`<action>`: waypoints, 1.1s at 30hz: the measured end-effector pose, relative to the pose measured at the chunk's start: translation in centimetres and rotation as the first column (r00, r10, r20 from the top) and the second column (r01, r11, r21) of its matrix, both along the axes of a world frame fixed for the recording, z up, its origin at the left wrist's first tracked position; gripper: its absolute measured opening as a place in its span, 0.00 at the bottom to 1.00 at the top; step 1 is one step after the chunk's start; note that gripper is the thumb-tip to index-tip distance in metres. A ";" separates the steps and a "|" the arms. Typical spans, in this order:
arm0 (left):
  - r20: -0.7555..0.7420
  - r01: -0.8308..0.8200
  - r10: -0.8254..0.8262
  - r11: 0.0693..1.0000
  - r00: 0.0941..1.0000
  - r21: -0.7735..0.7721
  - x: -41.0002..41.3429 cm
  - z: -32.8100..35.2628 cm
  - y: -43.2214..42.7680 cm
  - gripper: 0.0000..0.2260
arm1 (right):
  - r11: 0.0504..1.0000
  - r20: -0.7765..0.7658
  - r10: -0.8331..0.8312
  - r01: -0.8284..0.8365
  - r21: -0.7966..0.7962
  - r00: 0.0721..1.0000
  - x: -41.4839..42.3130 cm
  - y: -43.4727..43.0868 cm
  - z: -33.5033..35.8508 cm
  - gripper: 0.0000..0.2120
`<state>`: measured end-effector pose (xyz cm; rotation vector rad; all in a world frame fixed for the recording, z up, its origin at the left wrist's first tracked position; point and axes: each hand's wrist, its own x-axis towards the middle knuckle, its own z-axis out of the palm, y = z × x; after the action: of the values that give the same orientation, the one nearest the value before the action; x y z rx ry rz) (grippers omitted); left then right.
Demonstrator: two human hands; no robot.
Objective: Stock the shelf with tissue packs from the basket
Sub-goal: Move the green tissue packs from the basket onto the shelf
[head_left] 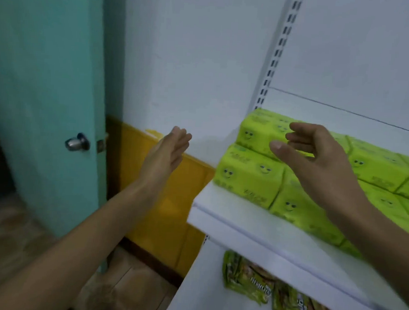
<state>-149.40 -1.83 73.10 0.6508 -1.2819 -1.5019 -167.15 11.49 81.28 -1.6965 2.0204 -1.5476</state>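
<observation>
- Head view shows a white shelf [230, 218] carrying lime-green tissue packs [247, 179] printed with smiling faces. They sit side by side in rows from the shelf's left end towards the right edge of the frame.
- At the left end, one further pack [257, 134] lies behind the front one and looks higher.
- The right hand [318, 157] hovers over the left-end packs, its fingers loosely bent and spread, thumb out, holding nothing. Whether the fingertips touch the rear pack cannot be told.
- The left hand [167, 152] is raised in the air to the left of the shelf, fingers straight and close together, touching nothing.
- Green snack packets [248, 282] lie on the level below.
- A slotted upright [279, 51] rises behind the shelf.
- A teal door [47, 85] with a metal knob [77, 142] stands at left.
</observation>
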 end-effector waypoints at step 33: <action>0.640 -0.617 0.140 0.480 0.755 0.623 32.4 -81.1 10.1 0.31 | 0.031 0.359 0.272 -0.381 0.924 0.893 38.6 -14.2 -89.8 0.18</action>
<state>-117.02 8.24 -7.98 1.9611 -0.5927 -1.4990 -128.55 -2.71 -8.49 -1.1887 1.6135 0.1388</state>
